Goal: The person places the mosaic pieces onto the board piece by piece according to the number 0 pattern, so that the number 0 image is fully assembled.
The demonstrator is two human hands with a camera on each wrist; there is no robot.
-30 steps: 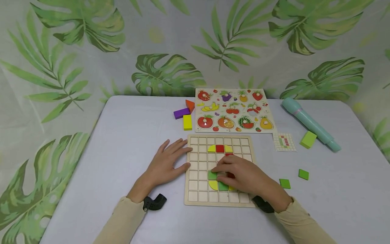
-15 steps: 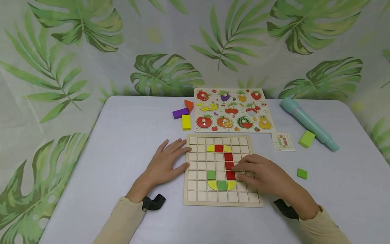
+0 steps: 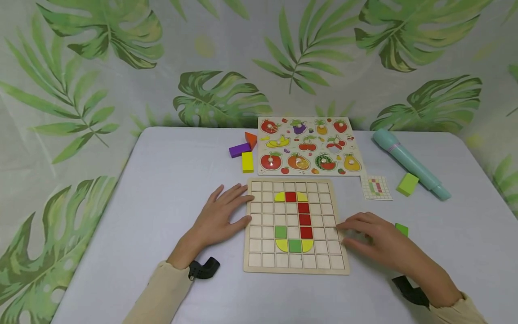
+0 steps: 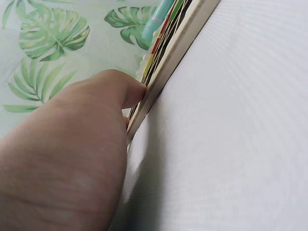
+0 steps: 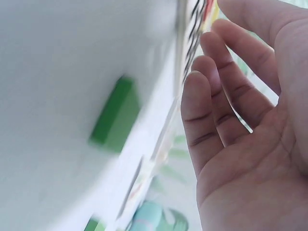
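Observation:
A wooden grid board [image 3: 296,271] lies in front of the person. Set in its cells are red tiles [image 3: 304,220], green tiles [image 3: 295,246] and yellow rounded corner pieces [image 3: 282,245]. The left hand [image 3: 220,217] rests at the board's left edge, fingers spread; in the left wrist view its thumb [image 4: 132,91] touches the rim. Just past the board's right edge hovers the right hand [image 3: 376,238], its fingers gently bent and nothing between them in the right wrist view. A loose green tile [image 3: 401,229] shows partly behind that hand.
Behind the board lies a fruit knob puzzle [image 3: 309,155]. Left of it are purple [image 3: 240,150], yellow [image 3: 247,162] and orange [image 3: 251,140] blocks. To the right are a small pattern card [image 3: 377,188], a light green block [image 3: 407,184] and a teal microphone-shaped stick [image 3: 413,164].
My right hand has left the green tile at the pattern's lower left and moved right, off the board to the table beside it. The left hand stays at the board's edge.

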